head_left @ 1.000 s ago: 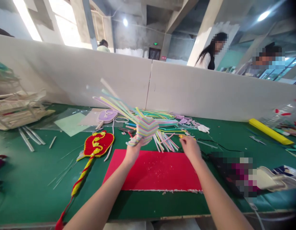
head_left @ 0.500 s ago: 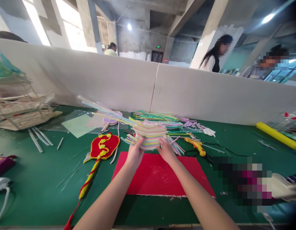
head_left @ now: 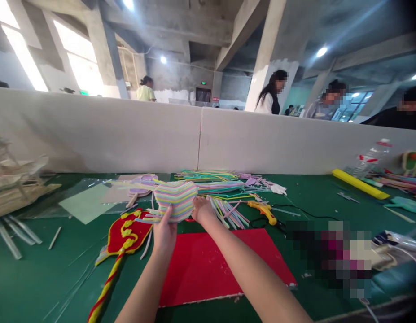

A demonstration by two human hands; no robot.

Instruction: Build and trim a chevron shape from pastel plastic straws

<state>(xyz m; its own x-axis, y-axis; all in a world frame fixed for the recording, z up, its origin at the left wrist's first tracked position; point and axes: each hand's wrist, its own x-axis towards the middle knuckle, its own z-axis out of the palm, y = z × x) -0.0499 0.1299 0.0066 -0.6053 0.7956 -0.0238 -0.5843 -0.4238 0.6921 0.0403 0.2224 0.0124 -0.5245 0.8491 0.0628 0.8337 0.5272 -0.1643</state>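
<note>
A striped panel of pastel chenille stems (head_left: 177, 197) is raised above the table, with loose stem ends sticking out at its left. My left hand (head_left: 165, 226) grips its lower part, thumb lying across the front. At the right edge, my right hand (head_left: 201, 210) has its fingers curled in against the panel; the fingertips are partly hidden. A small red curved piece shows just below that hand, too little of it to name. Under my forearms lies a red board (head_left: 214, 264). Left of it rests a red and yellow fan-shaped piece (head_left: 129, 233) with a twisted handle.
Several loose chenille stems (head_left: 228, 213) lie behind the board. A yellow glue gun (head_left: 263, 211) with a black cord sits to their right. Further right are a yellow bar (head_left: 361, 184) and a plastic bottle (head_left: 374, 157). A white partition (head_left: 143, 134) runs behind; people are beyond it.
The view has swung right and tipped up. The panel has turned to face me more squarely, and my right hand has shifted from its lower corner up to its right edge.
</note>
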